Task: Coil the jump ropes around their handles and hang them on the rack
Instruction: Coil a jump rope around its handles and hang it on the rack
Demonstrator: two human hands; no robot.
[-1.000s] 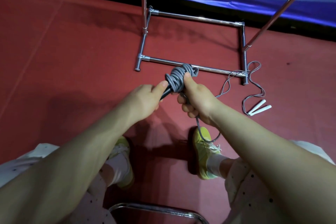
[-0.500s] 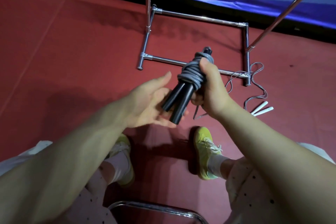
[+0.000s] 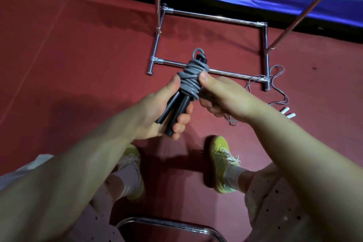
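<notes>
While both hands work at centre frame, 1 grey jump rope (image 3: 190, 80) sits coiled round its 2 black handles (image 3: 176, 111). Left hand (image 3: 157, 116) grips the handles' lower ends, fingers curled under; right hand (image 3: 220, 96) pinches the coil w/ thumb on top. 2nd rope (image 3: 277, 84), w/ 2 white handles (image 3: 288, 113), lies loose on the red floor (image 3: 78, 55) by the rack (image 3: 264, 49) base. 2 yellow shoes (image 3: 221, 163) below.

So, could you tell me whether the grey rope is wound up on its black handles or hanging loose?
Wound up: the grey rope sits in tight turns around the black handles, held by both hands.
</notes>
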